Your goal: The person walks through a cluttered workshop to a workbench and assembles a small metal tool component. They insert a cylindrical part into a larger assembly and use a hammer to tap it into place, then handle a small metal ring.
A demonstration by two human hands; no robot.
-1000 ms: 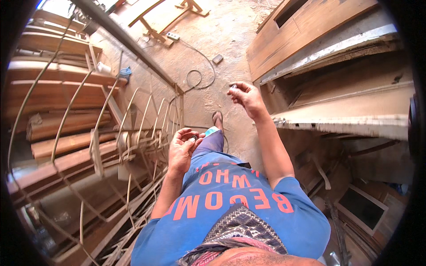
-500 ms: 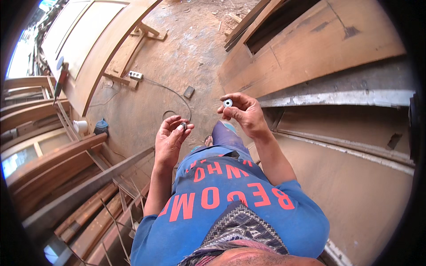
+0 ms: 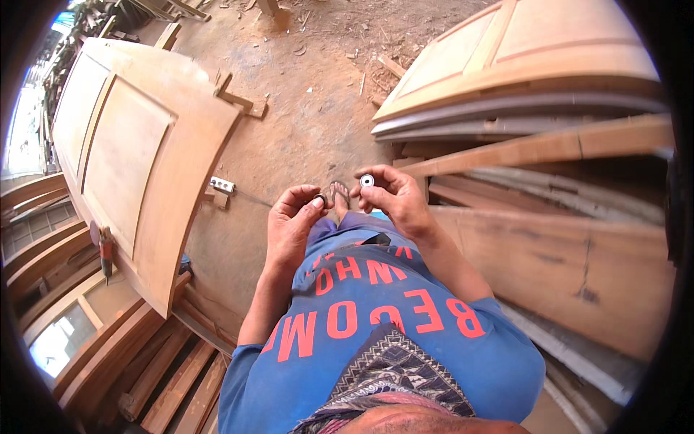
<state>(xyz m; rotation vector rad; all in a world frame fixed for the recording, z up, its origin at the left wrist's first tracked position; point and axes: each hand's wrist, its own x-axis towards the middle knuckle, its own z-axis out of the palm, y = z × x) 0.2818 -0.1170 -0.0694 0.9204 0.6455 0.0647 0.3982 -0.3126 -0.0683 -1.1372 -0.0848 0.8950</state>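
Observation:
My left hand [image 3: 288,230] is closed, its thumb and fingers pinching a small dark ring-shaped piece [image 3: 320,197]. Level with it, my right hand [image 3: 402,205] pinches a small round metal piece [image 3: 367,181], silvery with a dark hole at its centre. That round face is turned up toward me. A short gap separates the two hands, and the two pieces do not touch. Both hands are held out in front of my blue shirt, above my sandalled foot [image 3: 338,197]. The exact kind of either piece is too small to tell.
On the left a panelled wooden door [image 3: 126,163] lies raised, with a power tool with a disc [image 3: 106,254] at its near edge. A socket strip [image 3: 222,185] is beside it. Stacked doors [image 3: 499,69] and long boards [image 3: 557,271] line the right; timber [image 3: 177,383] fills the lower left.
My hands have come closer together, the left moving right, with each still holding its piece. My viewpoint has shifted through the workshop, so the doors and boards appear in different places.

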